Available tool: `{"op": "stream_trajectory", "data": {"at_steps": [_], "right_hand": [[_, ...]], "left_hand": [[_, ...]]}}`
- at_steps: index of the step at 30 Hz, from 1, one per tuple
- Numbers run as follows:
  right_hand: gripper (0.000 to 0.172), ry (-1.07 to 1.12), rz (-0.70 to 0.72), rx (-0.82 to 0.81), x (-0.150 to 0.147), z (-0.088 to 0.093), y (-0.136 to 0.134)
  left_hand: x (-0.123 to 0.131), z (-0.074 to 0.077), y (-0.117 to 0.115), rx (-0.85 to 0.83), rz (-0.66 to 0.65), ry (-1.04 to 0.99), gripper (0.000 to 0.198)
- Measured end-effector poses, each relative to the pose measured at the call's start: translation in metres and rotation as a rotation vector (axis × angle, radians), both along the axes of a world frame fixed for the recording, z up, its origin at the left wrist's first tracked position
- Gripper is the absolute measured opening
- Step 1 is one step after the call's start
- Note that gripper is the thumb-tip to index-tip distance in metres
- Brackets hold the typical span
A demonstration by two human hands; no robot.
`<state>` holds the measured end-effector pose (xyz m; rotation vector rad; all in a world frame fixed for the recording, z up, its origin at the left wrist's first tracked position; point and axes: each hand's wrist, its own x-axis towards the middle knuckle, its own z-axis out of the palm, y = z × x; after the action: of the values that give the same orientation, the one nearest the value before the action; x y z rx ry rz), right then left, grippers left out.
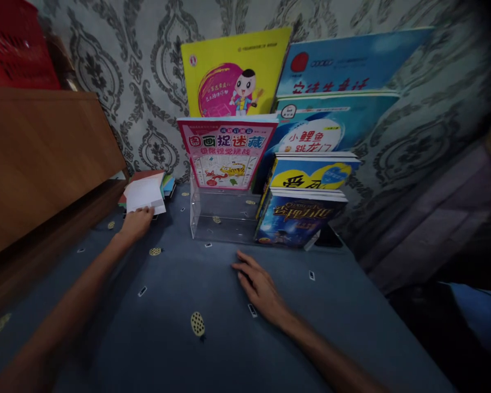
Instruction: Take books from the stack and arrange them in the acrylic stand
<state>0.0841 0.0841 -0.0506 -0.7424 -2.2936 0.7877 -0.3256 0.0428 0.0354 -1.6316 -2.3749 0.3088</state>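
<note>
At the left, my left hand [139, 220] reaches to a small pile of books by the wall. Its fingers are closed on the near edge of a white book [144, 192] lying on top of the pile; the thumb is hidden. My right hand [258, 286] rests open on the blue cloth [172, 305], fingers stretched out and holding nothing. Just beyond it stands a clear acrylic book rack [223, 226]. A pink picture book [230, 154] and a yellow book [233, 71] stand on the rack's left side, above bare lower tiers.
Several books fill the rack's right side, with a dark blue book [297, 218] in front. A wooden cabinet [41, 164] borders the left, with a red basket [18, 46] on it. Patterned wallpaper [147, 87] is behind; a greyish curtain [429, 191] hangs at the right.
</note>
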Motion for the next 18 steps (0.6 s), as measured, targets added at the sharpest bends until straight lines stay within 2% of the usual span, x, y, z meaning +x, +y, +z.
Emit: {"op": "stream_trajectory", "data": {"at_steps": [8, 12, 15, 18], "right_hand": [[0.036, -0.019, 0.011, -0.014, 0.0, -0.001, 0.001], [0.035, -0.001, 0.004, -0.015, 0.0, 0.0, 0.0], [0.034, 0.01, 0.01, -0.02, 0.0, 0.001, -0.001], [0.034, -0.005, 0.019, -0.017, 0.0, 0.001, 0.0]], "left_hand": [[0.053, -0.015, -0.027, -0.134, -0.027, -0.053, 0.044], [0.075, -0.016, -0.041, -0.178, -0.073, -0.093, 0.04], [0.079, -0.011, -0.044, -0.213, -0.126, -0.146, 0.034], [0.064, -0.003, -0.035, -0.18, -0.105, -0.266, 0.042]]}}
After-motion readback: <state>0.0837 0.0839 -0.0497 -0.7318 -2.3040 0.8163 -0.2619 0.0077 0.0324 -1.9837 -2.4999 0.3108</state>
